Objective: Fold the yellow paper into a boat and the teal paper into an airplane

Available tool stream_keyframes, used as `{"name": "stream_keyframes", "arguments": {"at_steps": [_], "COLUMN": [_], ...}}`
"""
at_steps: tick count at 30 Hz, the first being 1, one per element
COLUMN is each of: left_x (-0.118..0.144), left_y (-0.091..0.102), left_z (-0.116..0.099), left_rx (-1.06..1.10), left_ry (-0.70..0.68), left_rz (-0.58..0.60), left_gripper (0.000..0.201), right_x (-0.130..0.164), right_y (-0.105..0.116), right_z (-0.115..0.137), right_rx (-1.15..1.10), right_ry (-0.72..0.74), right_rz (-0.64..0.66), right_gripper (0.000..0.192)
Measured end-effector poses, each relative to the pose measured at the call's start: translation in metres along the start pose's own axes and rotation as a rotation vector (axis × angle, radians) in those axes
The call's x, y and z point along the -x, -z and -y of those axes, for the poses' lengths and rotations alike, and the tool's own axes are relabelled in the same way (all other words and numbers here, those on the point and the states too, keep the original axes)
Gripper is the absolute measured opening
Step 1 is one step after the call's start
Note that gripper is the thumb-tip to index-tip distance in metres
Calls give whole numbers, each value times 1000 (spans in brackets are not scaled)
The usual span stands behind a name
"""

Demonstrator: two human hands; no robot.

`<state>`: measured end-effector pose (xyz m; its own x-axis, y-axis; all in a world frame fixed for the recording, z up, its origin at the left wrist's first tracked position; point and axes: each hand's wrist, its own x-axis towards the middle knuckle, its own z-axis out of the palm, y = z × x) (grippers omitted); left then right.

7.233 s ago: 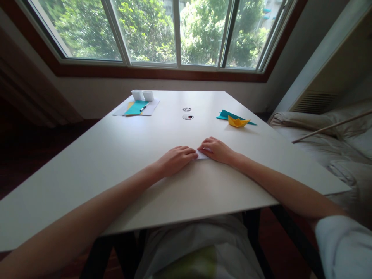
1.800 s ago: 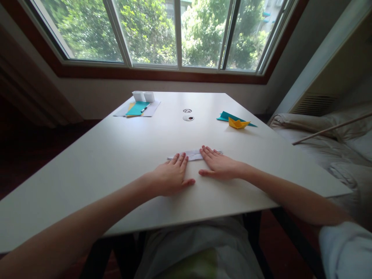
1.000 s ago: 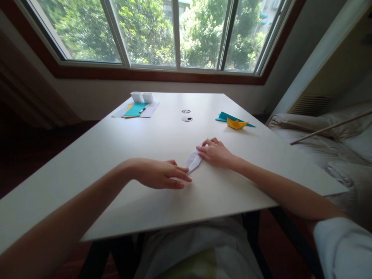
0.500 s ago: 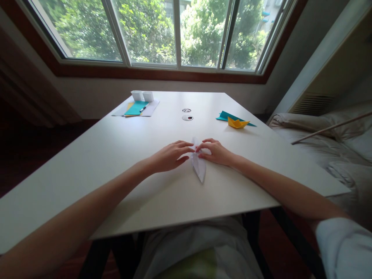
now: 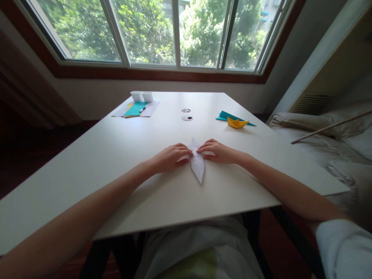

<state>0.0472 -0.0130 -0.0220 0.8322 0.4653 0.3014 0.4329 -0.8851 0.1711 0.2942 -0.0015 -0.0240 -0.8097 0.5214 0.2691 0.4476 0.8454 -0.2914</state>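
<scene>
A narrow folded white paper (image 5: 197,164) lies on the white table (image 5: 116,155), long axis pointing toward me, with pointed ends. My left hand (image 5: 171,157) rests on the table at the paper's left side, its fingertips on the paper's middle edge. My right hand (image 5: 219,152) meets it from the right, fingertips pinching or pressing the same middle part. The near tip of the paper lies free on the table.
A yellow paper boat (image 5: 237,122) sits on a teal sheet (image 5: 225,115) at the far right. Teal and yellow sheets with a pen (image 5: 136,108) and two small white boxes (image 5: 142,96) lie far left. Two round cable holes (image 5: 187,117) are mid-table. A bed (image 5: 325,143) stands to the right.
The paper lay sideways under both flat hands, then was turned a quarter turn. It now points toward me, and both hands have come together at its middle.
</scene>
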Motion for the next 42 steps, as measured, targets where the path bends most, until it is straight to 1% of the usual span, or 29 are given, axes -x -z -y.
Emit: {"name": "stream_keyframes", "arguments": {"at_steps": [4, 9, 17, 23, 29, 33, 36, 38, 40, 42], "left_x": [-2, -3, -3, -1, -1, -3, -5, -6, -7, -8], "left_y": [-2, -4, 2, 3, 4, 1, -3, -6, -9, -11], "left_z": [2, 4, 0, -2, -2, -2, -2, -2, -2, -3], "left_rx": [39, 31, 19, 49, 95, 125, 144, 138, 123, 118], "left_ry": [4, -24, -25, -16, -21, 10, 30, 51, 86, 130], "left_rz": [-31, -35, 33, 29, 34, -20, -80, -110, -137, -167], "left_gripper": [22, 23, 26, 33, 27, 19, 18, 19, 19, 18], "right_x": [3, 5, 5, 5, 1, -2, -4, -3, -1, 1], "right_y": [4, 7, 9, 6, 2, 0, -1, -1, 0, 1], "right_z": [-1, 0, 1, 2, 5, 9, 10, 10, 10, 10], "right_rx": [-27, -46, -52, -83, -34, 22, 39, 23, -19, -65], "right_ry": [1, -15, -32, -66, -76, -91, -101, -110, -103, -110], "right_rz": [39, 53, 83, 58, 5, -38, -61, -64, -39, -27], "right_gripper": [35, 41, 38, 34, 31, 31, 29, 27, 26, 31]}}
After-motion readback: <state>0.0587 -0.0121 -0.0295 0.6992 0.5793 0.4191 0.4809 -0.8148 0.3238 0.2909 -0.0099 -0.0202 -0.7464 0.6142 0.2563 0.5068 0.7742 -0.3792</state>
